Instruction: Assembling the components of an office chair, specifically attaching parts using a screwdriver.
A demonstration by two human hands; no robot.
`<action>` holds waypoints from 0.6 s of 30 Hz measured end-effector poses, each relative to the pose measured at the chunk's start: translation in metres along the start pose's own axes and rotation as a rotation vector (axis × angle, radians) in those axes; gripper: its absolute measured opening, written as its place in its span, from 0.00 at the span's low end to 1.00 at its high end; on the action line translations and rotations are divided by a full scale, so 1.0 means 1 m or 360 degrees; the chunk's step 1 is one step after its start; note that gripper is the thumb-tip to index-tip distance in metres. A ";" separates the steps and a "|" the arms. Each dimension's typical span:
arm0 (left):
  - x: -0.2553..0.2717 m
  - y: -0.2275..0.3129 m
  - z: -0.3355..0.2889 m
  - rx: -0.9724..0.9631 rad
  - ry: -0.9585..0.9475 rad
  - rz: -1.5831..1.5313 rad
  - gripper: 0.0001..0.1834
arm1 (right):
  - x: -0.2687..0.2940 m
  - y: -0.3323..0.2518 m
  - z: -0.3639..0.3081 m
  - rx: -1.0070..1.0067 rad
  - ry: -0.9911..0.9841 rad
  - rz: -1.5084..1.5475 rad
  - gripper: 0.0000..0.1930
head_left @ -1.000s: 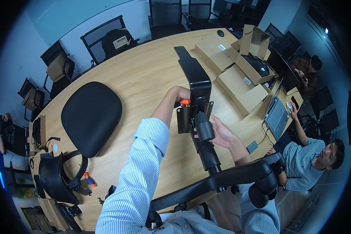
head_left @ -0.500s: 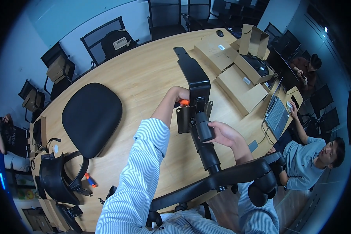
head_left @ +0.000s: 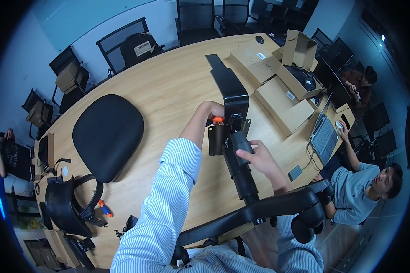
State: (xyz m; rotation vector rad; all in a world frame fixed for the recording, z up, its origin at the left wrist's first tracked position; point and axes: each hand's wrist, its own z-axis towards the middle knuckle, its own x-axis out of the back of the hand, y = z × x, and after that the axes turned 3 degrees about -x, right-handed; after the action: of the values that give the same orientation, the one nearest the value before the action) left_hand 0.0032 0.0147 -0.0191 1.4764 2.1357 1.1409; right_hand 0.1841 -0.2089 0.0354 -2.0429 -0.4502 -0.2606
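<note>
So from my end of the head camera I've got this chair base (head_left: 246, 184) lying over the near edge of the worktop (head_left: 177, 77), all black: ribbed-looking column in stepped cylinders, chunky moulded legs with round casters close to the striped shirt, and a glossy bent metal bracket (head_left: 234, 86) at the far end with flat drilled plates. Left hand (head_left: 210, 109) is tucked behind the bracket right by an orange handle (head_left: 217, 120); its fingers are hidden, so I can't tell how closed it is or whether it's gripping that. Right hand (head_left: 258, 157) is half curled, thumb up against a fat matte cylinder (head_left: 241, 142) on the column, but I can't tell if that's a real hold. One leg crosses over the right forearm, so that's in the way too. The smooth, rounded black seat pad (head_left: 108, 136) lies to the left on pale wood grain, with a curved black frame (head_left: 66, 204) and an orange-and-blue tool (head_left: 105, 208) nearer me. Over on the right, plain cardboard boxes (head_left: 284, 107) crowd the worktop near an open laptop (head_left: 324, 134), with a seated person (head_left: 362, 189) beside it.
</note>
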 end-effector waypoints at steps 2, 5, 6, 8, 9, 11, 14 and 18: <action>-0.010 0.017 0.006 -0.0018 -0.0055 -0.0070 0.06 | -0.008 0.028 0.005 0.0101 0.0257 -0.0203 0.46; -0.002 0.006 0.001 -0.0056 -0.0096 -0.0100 0.07 | -0.015 0.006 0.001 -0.0103 0.0253 0.0167 0.37; -0.002 0.007 0.002 -0.0062 -0.0101 -0.0099 0.07 | -0.002 0.014 0.003 -0.0200 -0.0058 0.0671 0.32; 0.000 0.006 0.003 0.0012 -0.0064 -0.0047 0.07 | 0.007 0.022 0.009 -0.0272 -0.0409 0.1207 0.19; -0.004 0.010 0.003 0.0006 -0.0073 -0.0046 0.07 | 0.009 0.022 0.008 -0.0275 -0.0399 0.1206 0.19; -0.014 0.016 0.003 -0.0046 -0.0014 -0.0142 0.06 | 0.012 0.020 0.001 -0.0336 -0.0332 0.0935 0.19; 0.004 -0.001 0.002 0.0058 -0.0027 -0.0050 0.07 | -0.012 0.005 -0.001 -0.0048 -0.0091 0.0356 0.24; -0.008 0.011 0.007 0.0018 0.0009 -0.0076 0.07 | 0.001 0.004 0.004 -0.0282 -0.0280 0.0958 0.26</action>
State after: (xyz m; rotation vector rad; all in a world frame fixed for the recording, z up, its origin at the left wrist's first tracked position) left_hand 0.0180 0.0120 -0.0167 1.4208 2.1724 1.1198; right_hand 0.1865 -0.2065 0.0306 -2.2795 0.1004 0.2537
